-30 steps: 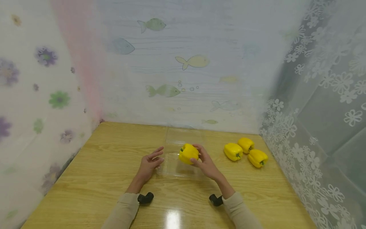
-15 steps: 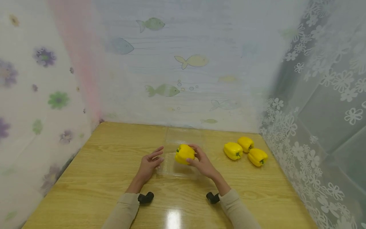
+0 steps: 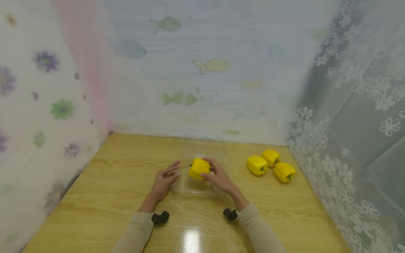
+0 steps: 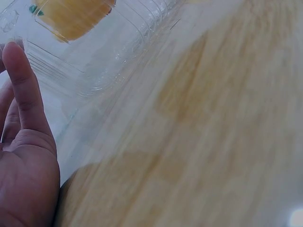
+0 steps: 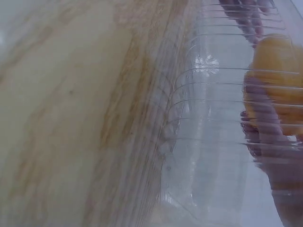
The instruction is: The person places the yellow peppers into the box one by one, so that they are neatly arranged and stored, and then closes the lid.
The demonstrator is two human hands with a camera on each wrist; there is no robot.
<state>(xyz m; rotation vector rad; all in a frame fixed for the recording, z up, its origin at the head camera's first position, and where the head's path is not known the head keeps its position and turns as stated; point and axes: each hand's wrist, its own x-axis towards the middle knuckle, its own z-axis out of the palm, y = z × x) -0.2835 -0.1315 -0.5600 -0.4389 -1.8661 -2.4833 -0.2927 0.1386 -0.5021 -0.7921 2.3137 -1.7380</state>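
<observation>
My right hand (image 3: 221,178) grips a yellow bell pepper (image 3: 198,169), its green stem pointing left, over the near half of a clear plastic clamshell box (image 3: 202,192). In the right wrist view, the fingers and the pepper (image 5: 277,56) appear through the box's ribbed clear wall (image 5: 203,118). At the box's left side rests my left hand (image 3: 162,182), holding nothing, its fingers extended right by the rim. The left wrist view shows the thumb (image 4: 28,94) straight beside the box's corner, with the pepper (image 4: 78,19) behind the plastic.
Three more yellow bell peppers, a left one (image 3: 257,165), a back one (image 3: 271,157) and a right one (image 3: 284,172), lie together on the right of the wooden table (image 3: 120,182). The box's raised lid (image 3: 204,147) stands toward the fish-printed curtain (image 3: 177,70) behind.
My right hand has moved left with the bell pepper, farther over the box's near half. My left hand stays at the box's left side, and the other peppers have not moved.
</observation>
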